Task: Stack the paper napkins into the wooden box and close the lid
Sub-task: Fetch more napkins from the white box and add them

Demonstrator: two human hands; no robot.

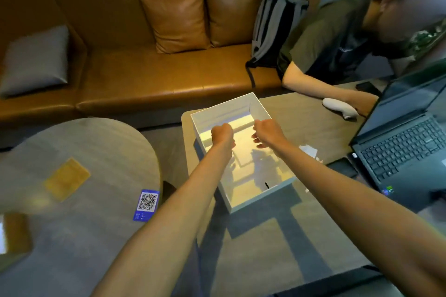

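The left hand (222,134) and right hand (266,131) hover over the open wooden box (261,197) with fingers curled down. Whether they grasp anything cannot be told. A napkin (309,150) lies on the tabletop (301,123) just right of the box, nearer the right hand.

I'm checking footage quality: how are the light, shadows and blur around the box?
Head view: warm yellow glare on the box floor; shadows of the left hand and right hand fall inside it; wide-angle bending curves the edges; the round table looks smeared.
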